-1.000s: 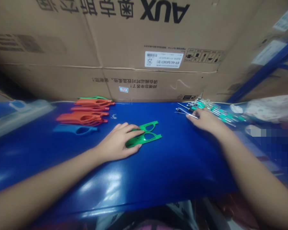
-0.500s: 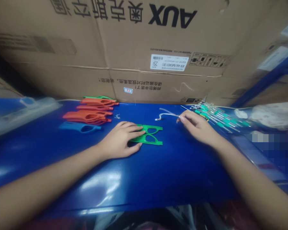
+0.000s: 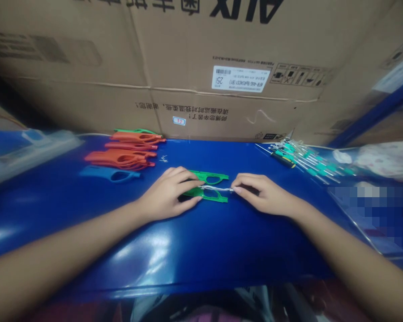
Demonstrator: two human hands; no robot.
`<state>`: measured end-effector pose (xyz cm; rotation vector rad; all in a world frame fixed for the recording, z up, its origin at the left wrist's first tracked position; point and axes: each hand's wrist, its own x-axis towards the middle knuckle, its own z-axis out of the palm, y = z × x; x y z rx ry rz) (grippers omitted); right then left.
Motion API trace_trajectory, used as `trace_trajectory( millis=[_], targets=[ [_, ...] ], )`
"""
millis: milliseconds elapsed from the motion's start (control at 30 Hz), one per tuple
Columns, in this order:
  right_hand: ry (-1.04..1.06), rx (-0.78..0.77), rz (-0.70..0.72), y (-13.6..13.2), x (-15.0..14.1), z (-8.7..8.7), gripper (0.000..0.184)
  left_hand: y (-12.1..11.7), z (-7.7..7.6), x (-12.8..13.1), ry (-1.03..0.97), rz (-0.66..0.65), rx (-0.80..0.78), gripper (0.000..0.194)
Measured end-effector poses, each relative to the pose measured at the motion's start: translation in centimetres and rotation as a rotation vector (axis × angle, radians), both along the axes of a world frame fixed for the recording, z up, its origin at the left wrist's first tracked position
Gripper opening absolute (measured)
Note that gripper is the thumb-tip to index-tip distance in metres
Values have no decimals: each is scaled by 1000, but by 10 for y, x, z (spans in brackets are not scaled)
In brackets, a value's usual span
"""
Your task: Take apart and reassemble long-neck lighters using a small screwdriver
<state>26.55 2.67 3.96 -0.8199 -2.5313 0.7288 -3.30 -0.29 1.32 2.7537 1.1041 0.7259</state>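
Two green plastic handle shells (image 3: 212,196) lie one above the other on the blue table, each with an oval opening towards its right end. My left hand (image 3: 173,192) holds their left ends, its palm covering that part. In a pinch of thumb and forefinger, my right hand (image 3: 260,192) has the right end of a thin white wire (image 3: 218,188). The wire stretches leftward across the shells to my left fingertips; whether those fingers grip it too, I cannot tell.
Orange plastic shells (image 3: 121,157) and a blue one (image 3: 112,174) lie at left. Small white bits (image 3: 163,158) are near them. Metal rods with green parts (image 3: 302,156) and a black-yellow tool (image 3: 284,160) lie at right. A large cardboard box (image 3: 188,53) stands behind.
My right hand has moved left and slightly down, bringing the wire from beside the rods onto the green shells. My left hand stays on the shells. The view has tilted down slightly.
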Motion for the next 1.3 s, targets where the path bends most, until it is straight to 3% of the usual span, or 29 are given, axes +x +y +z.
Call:
trace_trajectory(
  millis=[433,667,1067,1300],
  targets=[
    [-123,20,29,-1,-1,-7,15,2,-2,-2,-59,-26,-86,28],
    [-134,44,72,-4,-1,-4,19,0,0,-1,-72,-35,-108,31],
    [-207,104,24,1,4,-4,23,0,1,-2,-59,-68,-129,36],
    [-333,235,31,-7,-1,0,26,5,-4,-2,-143,-127,-117,32]
  ],
)
